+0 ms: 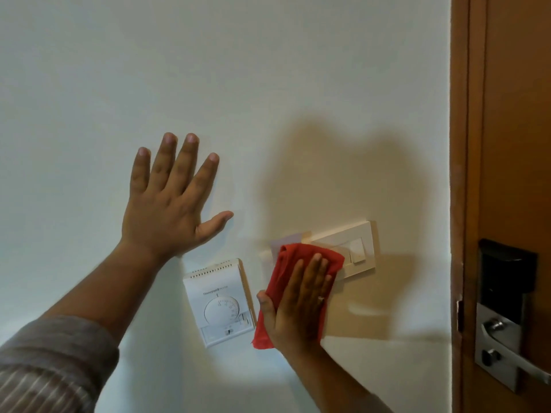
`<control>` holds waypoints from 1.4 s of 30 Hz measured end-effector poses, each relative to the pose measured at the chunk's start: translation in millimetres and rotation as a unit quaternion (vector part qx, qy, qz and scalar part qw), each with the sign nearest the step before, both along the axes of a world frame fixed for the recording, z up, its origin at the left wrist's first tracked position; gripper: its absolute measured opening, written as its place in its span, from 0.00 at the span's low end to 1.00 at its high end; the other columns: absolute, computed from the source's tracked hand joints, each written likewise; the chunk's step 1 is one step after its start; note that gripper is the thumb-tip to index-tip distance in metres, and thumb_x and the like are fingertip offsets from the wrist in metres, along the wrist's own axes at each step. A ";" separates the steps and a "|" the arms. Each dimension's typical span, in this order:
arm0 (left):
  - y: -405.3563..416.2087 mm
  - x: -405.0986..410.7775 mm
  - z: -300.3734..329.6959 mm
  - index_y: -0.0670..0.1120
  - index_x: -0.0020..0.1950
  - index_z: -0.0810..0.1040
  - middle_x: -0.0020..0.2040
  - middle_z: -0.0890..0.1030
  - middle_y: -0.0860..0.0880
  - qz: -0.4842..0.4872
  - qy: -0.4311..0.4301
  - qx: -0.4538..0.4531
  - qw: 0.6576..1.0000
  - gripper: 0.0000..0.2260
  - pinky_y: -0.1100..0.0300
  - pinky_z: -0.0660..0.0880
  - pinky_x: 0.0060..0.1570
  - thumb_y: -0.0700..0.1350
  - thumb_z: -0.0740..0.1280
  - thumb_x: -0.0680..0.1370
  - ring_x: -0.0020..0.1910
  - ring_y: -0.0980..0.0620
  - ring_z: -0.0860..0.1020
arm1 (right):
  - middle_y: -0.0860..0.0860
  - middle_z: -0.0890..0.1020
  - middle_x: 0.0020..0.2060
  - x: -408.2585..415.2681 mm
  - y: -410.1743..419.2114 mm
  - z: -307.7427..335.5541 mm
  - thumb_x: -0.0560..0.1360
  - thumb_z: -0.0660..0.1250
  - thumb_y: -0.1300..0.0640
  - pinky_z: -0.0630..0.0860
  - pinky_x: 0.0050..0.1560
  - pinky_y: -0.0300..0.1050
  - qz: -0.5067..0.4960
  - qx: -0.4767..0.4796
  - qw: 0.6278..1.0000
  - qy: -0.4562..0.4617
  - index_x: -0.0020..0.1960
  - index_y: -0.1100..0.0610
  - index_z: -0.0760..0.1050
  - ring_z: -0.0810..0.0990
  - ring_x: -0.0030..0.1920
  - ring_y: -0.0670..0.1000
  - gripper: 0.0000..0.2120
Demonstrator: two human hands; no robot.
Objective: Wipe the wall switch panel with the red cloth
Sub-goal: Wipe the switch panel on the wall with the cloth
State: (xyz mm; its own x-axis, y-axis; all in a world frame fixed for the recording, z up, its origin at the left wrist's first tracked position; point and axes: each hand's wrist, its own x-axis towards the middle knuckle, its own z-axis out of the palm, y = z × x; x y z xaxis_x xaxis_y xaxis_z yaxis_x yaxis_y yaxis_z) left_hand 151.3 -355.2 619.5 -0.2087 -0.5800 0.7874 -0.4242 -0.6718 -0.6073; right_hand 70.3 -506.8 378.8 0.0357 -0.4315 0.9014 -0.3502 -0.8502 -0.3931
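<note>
A cream wall switch panel (354, 248) is fixed to the white wall at centre right. The red cloth (301, 257) lies flat against the wall over the panel's left end, hiding that part. My right hand (301, 305) presses on the cloth with flat fingers, thumb at the cloth's left edge; a ring shows on one finger. My left hand (170, 198) rests flat on the bare wall up and to the left, fingers spread, holding nothing.
A white thermostat (220, 302) with a round dial hangs just left of the cloth, below my left wrist. A brown wooden door (512, 144) with a black and metal lock and lever handle (504, 323) stands at the right edge.
</note>
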 end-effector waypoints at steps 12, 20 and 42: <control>-1.0 1.3 0.0 0.43 0.82 0.58 0.80 0.61 0.34 -0.010 -0.016 -0.008 1.000 0.43 0.28 0.62 0.71 0.70 0.60 0.76 0.77 0.29 0.62 | 0.55 0.43 0.81 -41.1 -92.3 -2.8 0.79 0.61 0.37 0.42 0.79 0.58 0.062 -0.442 0.873 0.198 0.81 0.56 0.44 0.45 0.80 0.58 0.42; -0.8 0.8 0.2 0.43 0.82 0.58 0.80 0.62 0.33 -0.005 -0.019 -0.007 1.000 0.43 0.28 0.63 0.70 0.71 0.60 0.76 0.76 0.28 0.63 | 0.55 0.53 0.80 -33.5 -71.3 24.0 0.78 0.62 0.37 0.48 0.79 0.59 0.097 -0.387 0.910 0.109 0.79 0.56 0.56 0.51 0.80 0.58 0.38; -4.5 0.3 -3.7 0.44 0.82 0.58 0.80 0.61 0.35 -0.003 -0.006 -0.022 1.000 0.43 0.29 0.62 0.72 0.71 0.59 0.76 0.78 0.30 0.62 | 0.64 0.51 0.79 -5.5 13.6 28.6 0.82 0.46 0.37 0.49 0.77 0.64 0.041 0.054 0.997 -0.034 0.79 0.63 0.46 0.48 0.79 0.64 0.37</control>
